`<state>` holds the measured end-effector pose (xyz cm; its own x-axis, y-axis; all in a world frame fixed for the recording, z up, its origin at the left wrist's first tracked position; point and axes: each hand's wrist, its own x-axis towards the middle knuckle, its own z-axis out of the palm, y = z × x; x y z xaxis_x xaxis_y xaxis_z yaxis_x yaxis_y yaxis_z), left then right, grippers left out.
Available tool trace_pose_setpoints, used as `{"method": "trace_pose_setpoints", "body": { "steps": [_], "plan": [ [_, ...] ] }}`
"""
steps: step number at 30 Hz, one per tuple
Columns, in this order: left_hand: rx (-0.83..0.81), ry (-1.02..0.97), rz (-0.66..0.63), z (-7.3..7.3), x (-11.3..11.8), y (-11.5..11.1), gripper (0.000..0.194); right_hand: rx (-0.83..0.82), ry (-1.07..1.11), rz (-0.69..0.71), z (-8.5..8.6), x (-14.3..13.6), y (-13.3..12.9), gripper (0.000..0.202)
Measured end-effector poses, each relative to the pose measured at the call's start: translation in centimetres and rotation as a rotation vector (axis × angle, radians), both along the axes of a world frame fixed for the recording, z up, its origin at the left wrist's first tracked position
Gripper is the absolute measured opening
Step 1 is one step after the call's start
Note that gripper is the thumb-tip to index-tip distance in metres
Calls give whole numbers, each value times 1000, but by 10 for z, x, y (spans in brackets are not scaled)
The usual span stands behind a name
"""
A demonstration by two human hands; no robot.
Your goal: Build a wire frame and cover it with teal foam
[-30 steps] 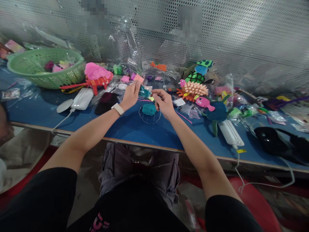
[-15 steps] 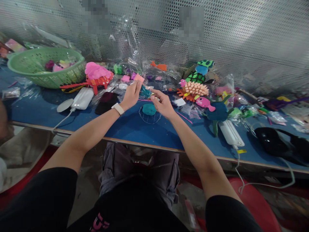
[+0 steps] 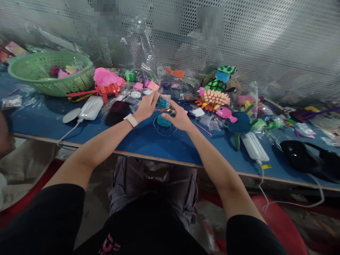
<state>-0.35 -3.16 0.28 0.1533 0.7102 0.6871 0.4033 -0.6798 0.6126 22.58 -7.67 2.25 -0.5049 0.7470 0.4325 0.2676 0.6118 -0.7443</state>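
My left hand (image 3: 147, 105) is closed in a pinch on a small clear plastic packet (image 3: 163, 102) with teal clay inside. My right hand (image 3: 181, 117) is at the packet's right side, thumb stretched away from the fingers; its fingertips are by the packet edge, and whether they touch it cannot be made out. Just below both hands, a lump of teal clay (image 3: 162, 121) lies on the table within a round thin wire frame (image 3: 166, 134). The right thumb covers part of the lump.
Left stands a green basket (image 3: 63, 83), with a pink-and-red clay figure (image 3: 108, 85), a white power bank (image 3: 91, 108) and a dark phone (image 3: 117, 112) nearby. Right are a spiky clay hedgehog (image 3: 215, 97), a pink clay fish (image 3: 225, 113), another power bank (image 3: 255, 147) and a black headset (image 3: 300, 154).
My right thumb has come away from its fingers and dropped lower, over the clay lump. My left hand and the packet have shifted slightly right.
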Motion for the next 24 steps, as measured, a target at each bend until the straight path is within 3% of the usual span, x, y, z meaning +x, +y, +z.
{"method": "trace_pose_setpoints", "body": {
  "steps": [16, 24],
  "plan": [
    [-38, -62, -21, 9, 7, -15, 87, -30, 26, 26, -2, 2, 3, 83],
    [-138, -122, -158, 14, 6, -18, 81, -37, 31, 23, -5, 0, 5, 93]
  ]
}}
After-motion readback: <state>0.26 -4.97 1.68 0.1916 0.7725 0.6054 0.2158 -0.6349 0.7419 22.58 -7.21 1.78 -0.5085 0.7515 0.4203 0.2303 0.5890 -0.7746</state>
